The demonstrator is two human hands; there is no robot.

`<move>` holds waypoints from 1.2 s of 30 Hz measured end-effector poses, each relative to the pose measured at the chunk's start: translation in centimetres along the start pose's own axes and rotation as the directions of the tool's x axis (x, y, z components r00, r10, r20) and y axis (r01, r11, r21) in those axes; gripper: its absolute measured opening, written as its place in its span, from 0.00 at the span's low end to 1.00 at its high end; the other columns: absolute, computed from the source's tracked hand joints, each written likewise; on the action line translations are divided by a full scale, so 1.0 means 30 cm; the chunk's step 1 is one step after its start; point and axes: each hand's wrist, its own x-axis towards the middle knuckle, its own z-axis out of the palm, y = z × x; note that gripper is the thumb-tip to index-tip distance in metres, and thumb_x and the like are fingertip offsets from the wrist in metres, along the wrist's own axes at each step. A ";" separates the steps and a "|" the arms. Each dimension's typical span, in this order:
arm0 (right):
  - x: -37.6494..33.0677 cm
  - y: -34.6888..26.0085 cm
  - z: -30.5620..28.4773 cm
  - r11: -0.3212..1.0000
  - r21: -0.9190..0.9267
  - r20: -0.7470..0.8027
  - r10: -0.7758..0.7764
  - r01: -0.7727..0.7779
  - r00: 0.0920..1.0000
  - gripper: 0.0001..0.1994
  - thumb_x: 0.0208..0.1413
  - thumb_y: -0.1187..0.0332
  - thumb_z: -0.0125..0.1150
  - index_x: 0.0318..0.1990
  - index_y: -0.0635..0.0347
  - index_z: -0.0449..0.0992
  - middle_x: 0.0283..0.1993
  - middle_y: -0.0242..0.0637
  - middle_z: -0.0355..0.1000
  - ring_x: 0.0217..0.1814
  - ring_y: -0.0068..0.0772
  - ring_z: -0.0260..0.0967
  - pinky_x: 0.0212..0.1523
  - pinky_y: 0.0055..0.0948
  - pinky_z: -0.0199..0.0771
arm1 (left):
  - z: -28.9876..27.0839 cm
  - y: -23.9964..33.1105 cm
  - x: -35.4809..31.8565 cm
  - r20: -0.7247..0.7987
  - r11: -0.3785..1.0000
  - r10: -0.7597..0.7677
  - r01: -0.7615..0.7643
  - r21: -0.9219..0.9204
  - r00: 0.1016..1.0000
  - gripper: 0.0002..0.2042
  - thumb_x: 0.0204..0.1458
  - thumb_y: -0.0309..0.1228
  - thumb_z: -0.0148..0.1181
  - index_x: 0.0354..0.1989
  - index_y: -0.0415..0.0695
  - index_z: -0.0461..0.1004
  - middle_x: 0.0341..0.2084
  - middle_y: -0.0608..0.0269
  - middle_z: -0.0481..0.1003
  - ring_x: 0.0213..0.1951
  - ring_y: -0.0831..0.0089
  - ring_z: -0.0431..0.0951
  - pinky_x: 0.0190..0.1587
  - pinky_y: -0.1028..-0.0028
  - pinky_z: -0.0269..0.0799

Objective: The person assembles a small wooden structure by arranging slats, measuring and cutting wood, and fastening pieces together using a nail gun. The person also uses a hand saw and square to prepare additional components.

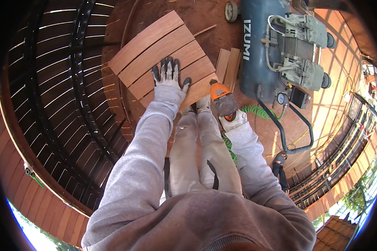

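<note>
Watching the head cam feed rn. Biggest thing in shot is the dark slatted metal frame (58,96) curving down the whole left side, w/ reddish deck boards around it. Next up, top right, a blue air compressor (259,46) lying on the boards, grey motor on top, small wheels at both ends and a black handle loop sticking out toward the bottom right. A green coiled hose (262,111) runs from near its base back toward the tool.

Center top there's a fan of reddish wood slats (159,52) laid side by side, fanned out a bit. Two short offcut boards (228,62) sit just beside it on the right, between the slats and the compressor.

Left hand (168,77), in a grey glove w/ dark fingertips, is pressed flat on the lower slats, fingers spread wide, palm down, not gripping anything.

Right hand (234,119), also gloved, is wrapped around the handle of an orange and black air nailer (222,98). The tool's nose sits right at the lower right edge of the slats, just beside the left hand's thumb. Can't tell if the tip actually touches the wood, tbh.

Grey hoodie sleeves and dusty grey trousers fill the bottom middle, shoes just below the slats.
</note>
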 end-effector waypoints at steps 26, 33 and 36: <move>-0.372 0.385 0.137 0.786 -0.041 -0.093 0.611 -0.616 0.786 0.19 0.46 0.58 0.68 0.43 0.59 0.76 0.37 0.49 0.77 0.39 0.52 0.76 0.39 0.45 0.75 | 0.275 -0.688 -0.380 -0.516 0.838 -0.529 0.510 -0.195 0.673 0.23 0.54 0.35 0.58 0.57 0.39 0.66 0.52 0.43 0.69 0.54 0.44 0.69 0.57 0.58 0.66; -0.516 0.263 0.182 0.689 -0.310 -0.135 0.650 -0.655 0.748 0.25 0.49 0.52 0.63 0.51 0.57 0.72 0.44 0.51 0.76 0.47 0.54 0.74 0.47 0.45 0.75 | 0.011 -0.601 -0.336 -0.260 0.672 -0.717 0.541 -0.506 0.647 0.21 0.52 0.30 0.60 0.56 0.43 0.68 0.49 0.48 0.72 0.51 0.48 0.72 0.54 0.61 0.69; -0.516 0.216 0.171 0.717 -0.265 -0.124 0.637 -0.644 0.761 0.23 0.49 0.54 0.64 0.49 0.57 0.73 0.42 0.52 0.76 0.46 0.55 0.74 0.45 0.46 0.75 | -0.129 -0.473 -0.138 -0.416 0.908 -0.322 0.153 -0.390 0.850 0.23 0.50 0.29 0.62 0.57 0.46 0.68 0.49 0.49 0.72 0.51 0.50 0.72 0.55 0.58 0.68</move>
